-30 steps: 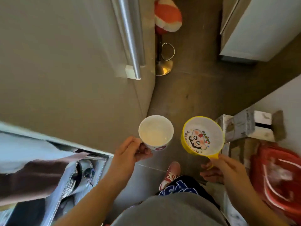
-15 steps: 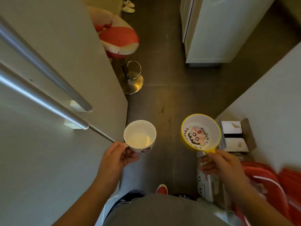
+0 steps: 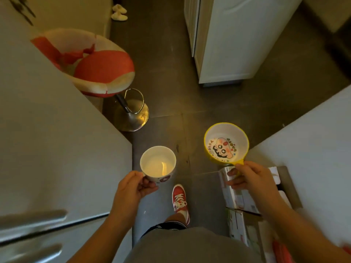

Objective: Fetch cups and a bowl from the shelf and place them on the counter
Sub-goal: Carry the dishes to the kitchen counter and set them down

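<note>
At 9 o'clock stands a fridge [image 3: 57,139], its handles [image 3: 32,224] blurred at 8 o'clock, and behind its corner at 11 o'clock a red and cream stool [image 3: 95,73] on a chrome base. The left hand [image 3: 131,188] is curled shut around the handle of a white cup [image 3: 158,162], which hangs level over the dark floor [image 3: 163,54] just left of centre; it looks empty, with a glint inside. Below it, at 6 o'clock, a red shoe [image 3: 179,200] steps forward. The right hand [image 3: 247,177] pinches the short tab of a yellow bowl [image 3: 226,144] at 3 o'clock, thumb on top and fingers under, the bowl level and also over the floor. Neither piece is on the desk, which is not clearly in view. The aisle looks tight: I judge the cup could clip the fridge corner, and the boxes [image 3: 239,196] under the right hand at 4 o'clock could catch a foot. The bowl's pinch on one small tab seems the weaker hold and might tip if jolted. The bowl's floor carries a cartoon face ringed by coloured letters too small to read; the cup's side shows a reddish ring mark, with no legible words.
</note>
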### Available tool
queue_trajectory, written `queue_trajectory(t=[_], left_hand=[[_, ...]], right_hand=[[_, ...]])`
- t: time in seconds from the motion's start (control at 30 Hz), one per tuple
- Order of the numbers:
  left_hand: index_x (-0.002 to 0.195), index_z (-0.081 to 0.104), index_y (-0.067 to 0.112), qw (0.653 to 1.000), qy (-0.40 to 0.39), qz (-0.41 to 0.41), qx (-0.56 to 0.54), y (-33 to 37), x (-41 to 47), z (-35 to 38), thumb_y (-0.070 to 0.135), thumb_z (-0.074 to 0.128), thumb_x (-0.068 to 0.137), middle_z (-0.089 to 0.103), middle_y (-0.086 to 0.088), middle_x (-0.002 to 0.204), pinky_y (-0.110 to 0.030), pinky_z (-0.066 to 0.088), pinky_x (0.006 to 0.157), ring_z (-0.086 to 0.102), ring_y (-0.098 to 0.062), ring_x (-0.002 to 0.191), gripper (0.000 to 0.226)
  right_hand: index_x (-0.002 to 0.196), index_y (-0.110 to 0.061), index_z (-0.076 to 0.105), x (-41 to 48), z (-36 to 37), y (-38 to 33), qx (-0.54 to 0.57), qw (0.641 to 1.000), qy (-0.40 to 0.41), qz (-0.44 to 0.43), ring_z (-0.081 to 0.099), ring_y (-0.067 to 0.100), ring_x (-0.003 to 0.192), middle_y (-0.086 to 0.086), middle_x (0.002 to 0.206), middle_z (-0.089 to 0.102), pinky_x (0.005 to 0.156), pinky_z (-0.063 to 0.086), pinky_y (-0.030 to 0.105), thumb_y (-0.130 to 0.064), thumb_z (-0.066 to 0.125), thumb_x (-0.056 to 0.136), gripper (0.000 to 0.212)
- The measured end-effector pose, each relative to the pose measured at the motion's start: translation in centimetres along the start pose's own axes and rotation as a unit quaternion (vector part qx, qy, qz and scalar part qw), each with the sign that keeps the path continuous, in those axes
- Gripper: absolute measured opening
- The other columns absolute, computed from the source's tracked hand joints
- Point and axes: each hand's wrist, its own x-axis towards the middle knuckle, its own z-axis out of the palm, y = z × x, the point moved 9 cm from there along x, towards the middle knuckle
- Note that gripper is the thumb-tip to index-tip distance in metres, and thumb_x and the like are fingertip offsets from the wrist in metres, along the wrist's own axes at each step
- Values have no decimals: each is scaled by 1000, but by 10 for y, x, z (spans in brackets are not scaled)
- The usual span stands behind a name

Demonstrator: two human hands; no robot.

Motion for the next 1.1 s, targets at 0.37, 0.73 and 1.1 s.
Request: queue_trajectory(t=[0.37, 0.73, 1.1], left_hand=[[72, 59, 11, 996, -92, 1, 10, 111, 164, 146, 14, 42, 101, 70, -2, 64, -33, 63, 69, 74, -18, 71, 34], [59, 68, 23, 986, -161, 15, 29, 203, 308, 318, 8, 43, 99, 69, -6, 63, -35, 63, 69, 72, -17, 68, 49], [68, 64, 8, 990, -141, -5, 14, 271, 408, 395, 6, 42, 99, 69, -14, 65, -36, 64, 67, 71, -22, 67, 38]], right_hand=[[77, -5, 72, 94, -78, -14, 40, 991, 101, 82, 73, 33, 61, 15, 73, 75, 56, 62, 37, -12, 54, 94, 26], [79, -3, 70, 247, -150, -36, 80, 976, 145, 144, 72, 29, 57, 12, 67, 74, 50, 56, 30, -10, 54, 94, 23], [74, -11, 68, 439, -187, -141, 110, 976, 155, 105, 69, 21, 50, 8, 66, 71, 50, 56, 33, -11, 56, 92, 21]])
